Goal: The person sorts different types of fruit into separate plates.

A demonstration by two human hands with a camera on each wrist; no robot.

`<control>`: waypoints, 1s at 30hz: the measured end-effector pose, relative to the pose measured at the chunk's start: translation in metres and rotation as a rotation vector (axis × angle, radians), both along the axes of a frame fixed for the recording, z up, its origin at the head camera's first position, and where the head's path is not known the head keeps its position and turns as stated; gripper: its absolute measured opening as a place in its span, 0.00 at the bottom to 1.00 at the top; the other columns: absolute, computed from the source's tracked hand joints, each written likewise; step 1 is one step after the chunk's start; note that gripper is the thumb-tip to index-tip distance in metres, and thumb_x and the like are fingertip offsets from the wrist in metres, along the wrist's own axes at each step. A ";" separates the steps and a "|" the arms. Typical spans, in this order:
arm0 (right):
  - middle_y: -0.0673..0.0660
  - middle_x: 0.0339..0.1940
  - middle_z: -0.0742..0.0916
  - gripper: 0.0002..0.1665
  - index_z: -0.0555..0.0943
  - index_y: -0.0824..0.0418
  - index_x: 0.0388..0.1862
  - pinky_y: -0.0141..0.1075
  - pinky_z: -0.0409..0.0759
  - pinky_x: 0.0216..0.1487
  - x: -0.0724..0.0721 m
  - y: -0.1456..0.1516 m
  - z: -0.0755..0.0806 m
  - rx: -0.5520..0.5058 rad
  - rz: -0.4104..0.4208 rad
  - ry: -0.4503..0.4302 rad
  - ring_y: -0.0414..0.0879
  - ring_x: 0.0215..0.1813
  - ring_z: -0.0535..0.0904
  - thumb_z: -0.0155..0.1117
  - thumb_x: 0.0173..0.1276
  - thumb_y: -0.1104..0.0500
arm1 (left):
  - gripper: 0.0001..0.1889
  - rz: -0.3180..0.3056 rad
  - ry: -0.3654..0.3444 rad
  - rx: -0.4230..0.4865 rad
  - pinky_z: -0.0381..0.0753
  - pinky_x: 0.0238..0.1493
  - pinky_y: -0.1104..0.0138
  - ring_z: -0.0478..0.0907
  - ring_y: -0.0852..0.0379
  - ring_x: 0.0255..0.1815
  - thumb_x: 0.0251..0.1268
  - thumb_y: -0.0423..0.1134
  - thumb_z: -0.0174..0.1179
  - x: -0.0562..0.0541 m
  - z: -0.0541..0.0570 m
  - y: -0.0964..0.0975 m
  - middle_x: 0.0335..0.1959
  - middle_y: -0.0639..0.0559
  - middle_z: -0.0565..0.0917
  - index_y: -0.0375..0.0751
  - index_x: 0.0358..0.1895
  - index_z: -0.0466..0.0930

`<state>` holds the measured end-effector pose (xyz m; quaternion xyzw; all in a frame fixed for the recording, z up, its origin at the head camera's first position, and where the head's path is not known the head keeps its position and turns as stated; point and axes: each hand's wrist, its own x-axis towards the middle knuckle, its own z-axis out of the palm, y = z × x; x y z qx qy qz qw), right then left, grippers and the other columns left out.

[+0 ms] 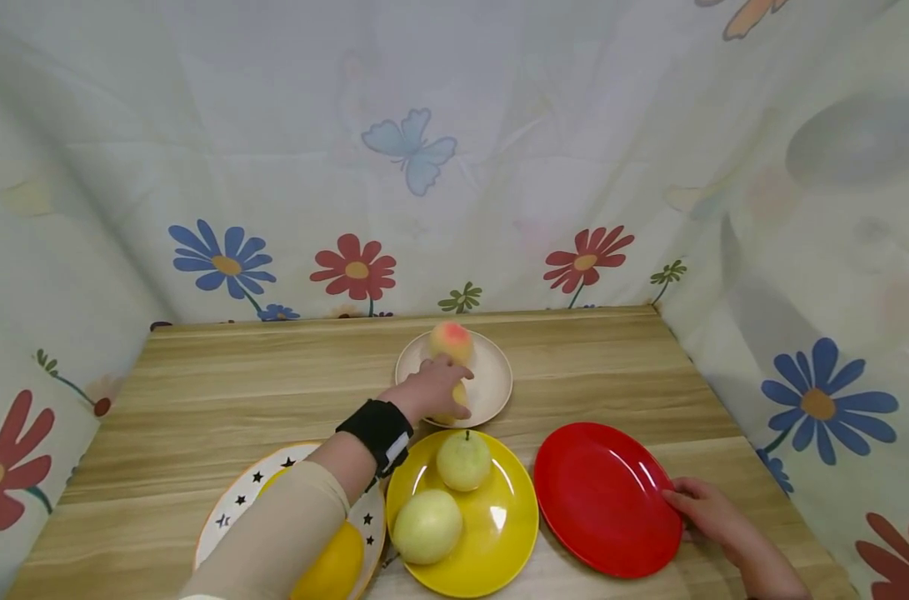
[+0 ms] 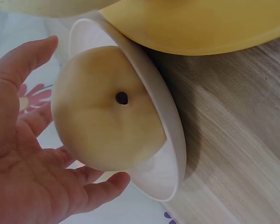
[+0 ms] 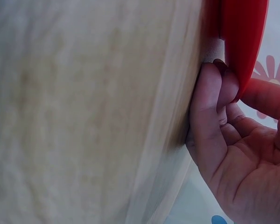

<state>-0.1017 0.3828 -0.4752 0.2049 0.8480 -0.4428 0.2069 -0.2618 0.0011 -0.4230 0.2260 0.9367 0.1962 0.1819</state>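
Note:
My left hand (image 1: 433,392) reaches over a small white plate (image 1: 493,379), its fingers spread about the nearer peach (image 2: 98,126). In the left wrist view the thumb stands apart from that peach, while some fingers pass behind it; whether they touch it I cannot tell. A second peach (image 1: 452,342) with a red blush sits farther back on the same plate. With my right hand (image 1: 709,512) I pinch the right rim of a red plate (image 1: 607,496), thumb on top and fingers curled beneath, as the right wrist view shows.
A yellow plate (image 1: 502,550) at front centre carries two pale green pears, one rounder (image 1: 464,461) and one larger (image 1: 427,527). Under my left forearm, a star-patterned plate (image 1: 225,508) bears a partly hidden yellow thing (image 1: 337,562). Flowered cloth (image 1: 484,192) surrounds the wooden table (image 1: 259,367).

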 end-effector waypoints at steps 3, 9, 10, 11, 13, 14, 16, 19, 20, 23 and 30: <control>0.56 0.35 0.82 0.25 0.66 0.79 0.57 0.38 0.84 0.36 0.000 -0.001 0.000 -0.002 0.006 0.005 0.45 0.33 0.77 0.50 0.74 0.58 | 0.29 0.007 0.018 -0.038 0.71 0.54 0.50 0.62 0.44 0.57 0.54 0.49 0.68 -0.001 -0.005 0.004 0.64 0.44 0.65 0.49 0.60 0.74; 0.56 0.35 0.82 0.24 0.67 0.79 0.57 0.38 0.84 0.35 0.001 -0.003 0.002 -0.003 0.000 0.013 0.45 0.32 0.77 0.50 0.74 0.59 | 0.27 0.043 0.046 -0.066 0.72 0.50 0.50 0.64 0.44 0.54 0.50 0.51 0.71 -0.001 -0.013 0.007 0.59 0.45 0.67 0.50 0.55 0.76; 0.56 0.35 0.82 0.24 0.67 0.79 0.57 0.38 0.84 0.35 0.001 -0.003 0.002 -0.004 -0.002 0.014 0.45 0.32 0.77 0.50 0.74 0.59 | 0.27 0.048 0.053 -0.062 0.73 0.49 0.51 0.64 0.44 0.54 0.50 0.50 0.71 -0.002 -0.013 0.007 0.59 0.45 0.67 0.49 0.55 0.76; 0.56 0.35 0.82 0.24 0.67 0.79 0.57 0.38 0.84 0.35 0.001 -0.003 0.002 -0.007 -0.003 0.014 0.45 0.32 0.77 0.50 0.74 0.59 | 0.27 0.050 0.062 -0.059 0.73 0.48 0.52 0.64 0.44 0.53 0.49 0.50 0.72 -0.001 -0.014 0.007 0.58 0.45 0.68 0.49 0.54 0.77; 0.56 0.35 0.82 0.24 0.67 0.79 0.56 0.38 0.84 0.35 0.001 -0.003 0.002 -0.012 -0.002 0.015 0.45 0.32 0.77 0.50 0.74 0.59 | 0.28 0.048 0.081 -0.058 0.74 0.46 0.53 0.65 0.43 0.52 0.47 0.50 0.72 -0.001 -0.015 0.008 0.57 0.44 0.69 0.48 0.54 0.77; 0.56 0.35 0.82 0.23 0.67 0.79 0.56 0.38 0.84 0.35 0.001 -0.002 0.002 -0.016 -0.002 0.016 0.45 0.32 0.77 0.50 0.74 0.59 | 0.28 0.045 0.091 -0.062 0.74 0.45 0.54 0.65 0.43 0.51 0.47 0.50 0.73 -0.001 -0.015 0.008 0.56 0.44 0.69 0.48 0.54 0.77; 0.56 0.34 0.82 0.23 0.67 0.79 0.56 0.38 0.84 0.35 0.001 -0.002 0.002 -0.020 -0.001 0.018 0.45 0.32 0.78 0.50 0.74 0.59 | 0.28 0.043 0.108 -0.071 0.74 0.44 0.55 0.66 0.44 0.50 0.46 0.49 0.73 0.000 -0.016 0.009 0.54 0.44 0.70 0.47 0.53 0.77; 0.55 0.34 0.82 0.23 0.67 0.80 0.56 0.38 0.84 0.35 0.001 -0.001 0.002 -0.027 0.003 0.024 0.45 0.32 0.78 0.50 0.74 0.60 | 0.28 0.048 0.134 -0.094 0.74 0.42 0.56 0.66 0.44 0.48 0.46 0.49 0.74 0.000 -0.019 0.011 0.53 0.45 0.71 0.48 0.53 0.78; 0.55 0.34 0.82 0.23 0.67 0.80 0.56 0.38 0.84 0.35 0.001 0.000 0.002 -0.029 0.000 0.023 0.45 0.32 0.78 0.50 0.74 0.60 | 0.28 0.052 0.145 -0.098 0.74 0.41 0.56 0.66 0.45 0.48 0.45 0.49 0.73 -0.001 -0.021 0.012 0.52 0.45 0.71 0.48 0.52 0.78; 0.55 0.34 0.82 0.23 0.66 0.80 0.56 0.39 0.84 0.35 0.002 0.000 0.003 -0.032 0.004 0.023 0.45 0.32 0.78 0.50 0.74 0.60 | 0.26 0.063 0.181 -0.121 0.74 0.39 0.55 0.67 0.45 0.47 0.45 0.49 0.73 -0.002 -0.026 0.014 0.50 0.45 0.72 0.50 0.51 0.78; 0.55 0.34 0.82 0.23 0.67 0.79 0.56 0.38 0.84 0.36 0.001 -0.002 0.005 -0.014 0.000 0.012 0.45 0.32 0.78 0.50 0.74 0.60 | 0.24 0.098 0.218 -0.131 0.74 0.36 0.54 0.69 0.44 0.46 0.41 0.50 0.74 -0.002 -0.032 0.017 0.47 0.46 0.72 0.51 0.45 0.79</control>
